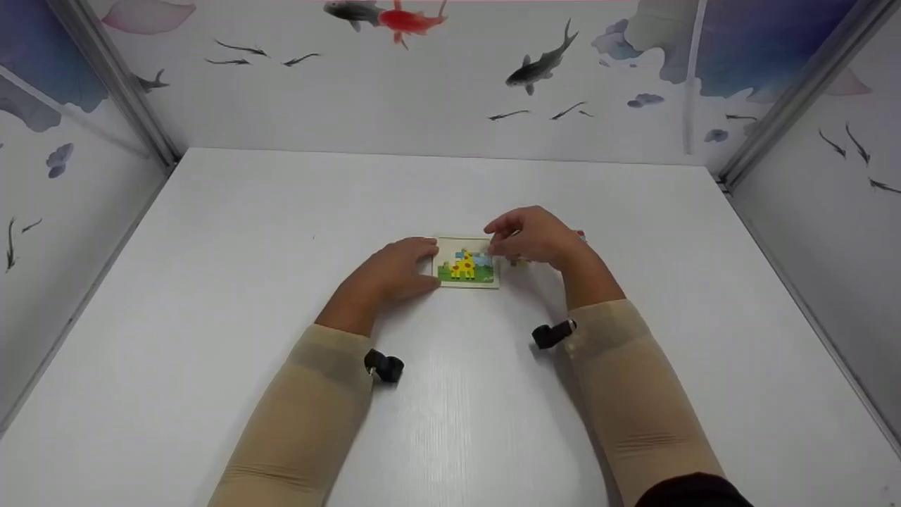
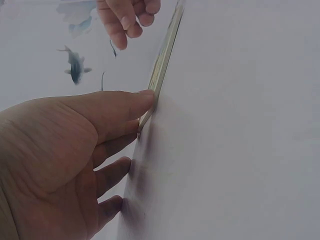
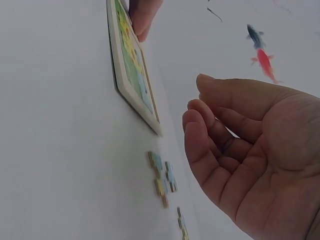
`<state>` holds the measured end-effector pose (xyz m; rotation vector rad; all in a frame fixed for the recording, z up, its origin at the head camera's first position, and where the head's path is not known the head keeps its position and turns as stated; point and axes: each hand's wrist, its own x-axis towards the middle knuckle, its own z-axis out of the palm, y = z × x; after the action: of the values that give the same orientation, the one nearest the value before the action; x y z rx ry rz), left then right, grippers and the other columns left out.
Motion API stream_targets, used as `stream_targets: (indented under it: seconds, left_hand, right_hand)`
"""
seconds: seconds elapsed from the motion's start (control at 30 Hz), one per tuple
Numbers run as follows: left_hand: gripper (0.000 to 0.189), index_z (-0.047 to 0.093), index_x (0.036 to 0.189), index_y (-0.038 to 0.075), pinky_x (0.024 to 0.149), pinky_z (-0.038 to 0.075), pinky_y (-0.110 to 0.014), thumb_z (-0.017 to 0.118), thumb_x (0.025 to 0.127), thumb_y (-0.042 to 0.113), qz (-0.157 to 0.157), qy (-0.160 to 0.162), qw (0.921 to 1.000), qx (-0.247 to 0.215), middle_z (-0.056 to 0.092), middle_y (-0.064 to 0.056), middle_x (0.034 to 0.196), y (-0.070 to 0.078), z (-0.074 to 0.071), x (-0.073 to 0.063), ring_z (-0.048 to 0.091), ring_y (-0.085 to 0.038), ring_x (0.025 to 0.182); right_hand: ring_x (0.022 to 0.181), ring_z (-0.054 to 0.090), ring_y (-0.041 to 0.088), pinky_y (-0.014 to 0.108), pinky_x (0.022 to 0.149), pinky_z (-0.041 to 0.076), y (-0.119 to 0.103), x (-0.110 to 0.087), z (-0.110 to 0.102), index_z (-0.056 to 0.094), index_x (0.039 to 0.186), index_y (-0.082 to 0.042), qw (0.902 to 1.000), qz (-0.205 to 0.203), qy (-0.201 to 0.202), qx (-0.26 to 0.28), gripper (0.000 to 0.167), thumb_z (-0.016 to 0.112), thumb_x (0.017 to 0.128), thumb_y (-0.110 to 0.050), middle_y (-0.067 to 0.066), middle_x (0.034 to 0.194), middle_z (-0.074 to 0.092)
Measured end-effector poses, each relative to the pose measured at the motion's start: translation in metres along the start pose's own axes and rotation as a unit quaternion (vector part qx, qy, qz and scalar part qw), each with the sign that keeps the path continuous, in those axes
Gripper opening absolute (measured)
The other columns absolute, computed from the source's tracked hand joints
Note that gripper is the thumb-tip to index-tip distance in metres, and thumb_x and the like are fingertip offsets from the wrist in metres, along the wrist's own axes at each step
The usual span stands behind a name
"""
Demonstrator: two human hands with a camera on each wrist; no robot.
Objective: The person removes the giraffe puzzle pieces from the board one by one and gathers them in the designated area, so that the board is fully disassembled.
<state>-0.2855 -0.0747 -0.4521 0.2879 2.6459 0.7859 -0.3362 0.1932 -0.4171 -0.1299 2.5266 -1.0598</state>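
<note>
A small jigsaw puzzle tray (image 1: pixel 450 244) with a pale frame lies on the white table. Its lower part shows a yellow giraffe (image 1: pixel 463 266) on green grass with some blue, while the upper part is bare. At the tray's left side, my left hand (image 1: pixel 401 271) holds the edge between thumb and fingers. My right hand (image 1: pixel 536 236) hovers by the tray's right edge, fingers loosely curled; no piece shows between its thumb and fingers in the right wrist view. Below that hand, several loose puzzle pieces (image 3: pixel 159 175) lie beside the tray, mostly hidden in the head view.
The white table (image 1: pixel 450 422) extends around the tray on all sides. Behind it stands a white wall panel (image 1: pixel 422 105) printed with fish, and side panels rise at left and right. A small black camera (image 1: pixel 384 367) sits on the left wrist, another (image 1: pixel 553 334) on the right.
</note>
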Motion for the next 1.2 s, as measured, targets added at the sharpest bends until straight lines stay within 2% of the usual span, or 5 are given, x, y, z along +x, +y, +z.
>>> stream_targets:
  seconds: [0.2,0.4,0.57,0.8,1.2]
  left_hand:
    - [0.073,0.041,0.166,0.028,0.137,0.022,-0.052,0.071,0.101,0.039,0.000,-0.003,1.0000,0.004,0.033,0.007,0.176,-0.001,-0.001,0.000,0.025,-0.024,0.167]
    - [0.072,0.042,0.166,0.026,0.137,0.023,-0.051,0.069,0.101,0.039,0.013,-0.002,0.9998,0.012,0.032,0.006,0.177,-0.002,-0.002,0.000,0.025,-0.024,0.167]
    - [0.070,0.043,0.166,0.025,0.137,0.023,-0.051,0.069,0.102,0.039,0.020,-0.001,0.9997,0.015,0.033,0.008,0.176,-0.001,-0.003,0.000,0.025,-0.023,0.167]
    - [0.072,0.041,0.167,0.025,0.137,0.022,-0.050,0.069,0.101,0.037,0.010,0.000,0.9999,0.010,0.035,0.004,0.176,0.002,-0.003,-0.001,0.026,-0.025,0.167]
    - [0.071,0.042,0.166,0.027,0.137,0.023,-0.050,0.070,0.101,0.037,0.007,0.005,0.9999,0.006,0.035,0.007,0.176,0.001,-0.001,-0.001,0.027,-0.024,0.167]
  right_hand:
    - [0.106,0.067,0.024,0.039,0.098,0.060,-0.017,0.004,0.016,0.075,0.133,-0.020,0.9994,-0.027,-0.019,0.013,0.036,0.080,0.097,-0.021,0.005,0.117,0.071]
    - [0.109,0.065,0.023,0.037,0.099,0.058,-0.018,0.007,0.024,0.077,0.128,-0.023,0.9998,-0.010,-0.017,0.010,0.031,0.079,0.097,-0.020,0.004,0.117,0.072]
    - [0.111,0.064,0.023,0.037,0.103,0.056,-0.013,0.011,0.029,0.076,0.130,-0.024,0.9996,0.009,-0.022,-0.013,0.032,0.079,0.098,-0.020,0.004,0.119,0.072]
    - [0.113,0.061,0.023,0.036,0.098,0.055,-0.011,0.011,0.033,0.074,0.133,-0.021,0.9983,0.005,-0.031,-0.049,0.039,0.082,0.096,-0.022,0.004,0.122,0.068]
    - [0.118,0.058,0.025,0.042,0.109,0.053,-0.017,0.010,0.041,0.069,0.141,-0.024,0.9929,0.016,-0.044,-0.109,0.047,0.080,0.096,-0.020,0.003,0.128,0.065]
